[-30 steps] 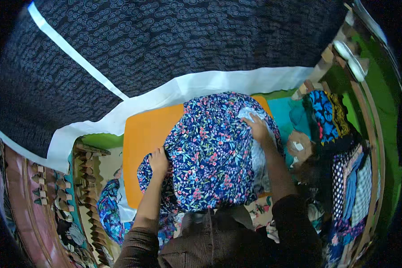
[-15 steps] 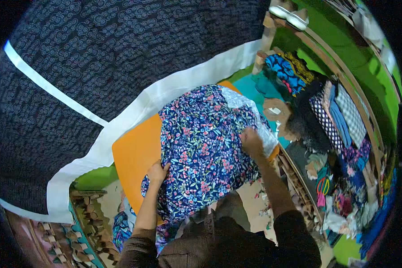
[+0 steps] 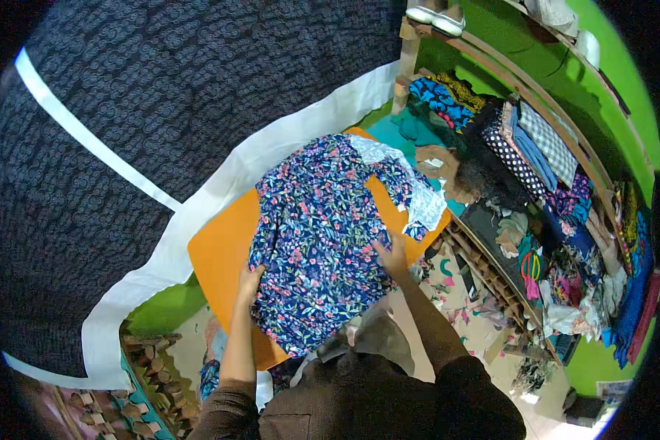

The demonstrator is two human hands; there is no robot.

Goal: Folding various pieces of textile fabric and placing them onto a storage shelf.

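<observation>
A navy floral garment (image 3: 319, 242) with pink and pale blue flowers is spread over an orange board (image 3: 224, 246). White lace (image 3: 424, 207) trims its far right end, where a sleeve-like part lies apart from the body with orange showing in the gap. My left hand (image 3: 251, 282) pinches the garment's left edge, the thumb on top. On the right edge, my right hand (image 3: 393, 257) grips the cloth, its thumb pointing inward and its other fingers partly hidden. The garment's near edge hangs past the board toward my lap.
A dark patterned cloth with a white border (image 3: 253, 150) hangs along the far left. To the right, a wooden shelf holds folded fabrics (image 3: 532, 147), scissors with coloured handles (image 3: 530, 265) and heaped cloth. White shoes (image 3: 436, 18) sit at its top. Scraps (image 3: 447, 282) litter the floor.
My right hand has come down from the lace side to the garment's right edge and taken hold there. The sleeve part now lies apart from the body, baring orange board between.
</observation>
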